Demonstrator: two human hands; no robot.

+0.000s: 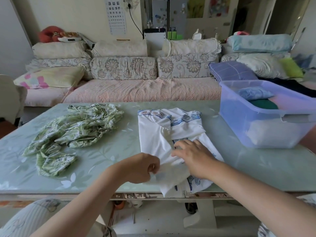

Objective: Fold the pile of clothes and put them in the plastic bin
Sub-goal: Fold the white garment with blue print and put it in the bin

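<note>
A white garment with blue printed trim (160, 132) lies partly folded on the table, its near end hanging over the front edge. My left hand (140, 168) pinches the garment's near left edge with curled fingers. My right hand (193, 158) lies flat on the cloth with fingers spread, pressing its middle. A crumpled green and white patterned garment (73, 132) sits loose on the table's left half. The translucent blue plastic bin (266, 120) stands at the right and holds several folded pieces, blue, green and white.
The pale green glass-topped table (111, 151) has a front edge close to me. Behind it runs a sofa (130, 89) stacked with cushions and pillows. A purple checked pillow (230, 71) lies behind the bin.
</note>
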